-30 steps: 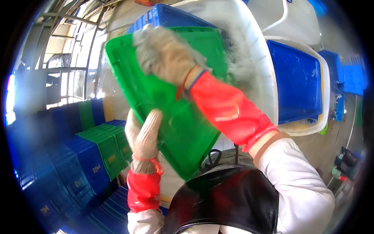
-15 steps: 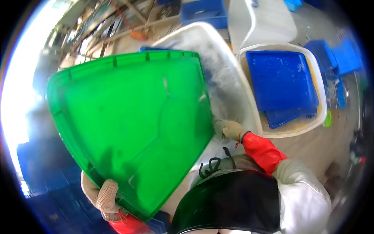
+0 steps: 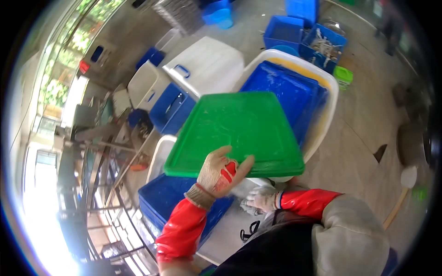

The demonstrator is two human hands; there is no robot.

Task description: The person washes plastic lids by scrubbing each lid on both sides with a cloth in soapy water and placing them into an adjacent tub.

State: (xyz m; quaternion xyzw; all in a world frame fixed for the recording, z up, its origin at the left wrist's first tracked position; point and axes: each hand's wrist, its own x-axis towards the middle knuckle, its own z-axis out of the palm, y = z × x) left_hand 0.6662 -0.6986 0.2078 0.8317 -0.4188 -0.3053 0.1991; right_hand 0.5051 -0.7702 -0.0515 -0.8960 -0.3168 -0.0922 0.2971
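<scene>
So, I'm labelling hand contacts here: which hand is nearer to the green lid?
The left: the left hand holds the green lid by its near edge, while the right hand is below that edge in view, with a grey cloth.

Site type: industrial workshop. Indicators: grey concrete floor [image 3: 357, 138]; large white plastic tub [image 3: 322, 124] containing blue plastic panels [image 3: 274, 85]; blue crates [image 3: 281, 43] standing on the floor; metal framework [image 3: 124, 177]; wide window [image 3: 57, 99] admitting daylight.

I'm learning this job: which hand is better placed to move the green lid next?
Probably the left hand: it has the green lid by its near edge, while the right hand, near the apron, holds a grey cloth.
</scene>
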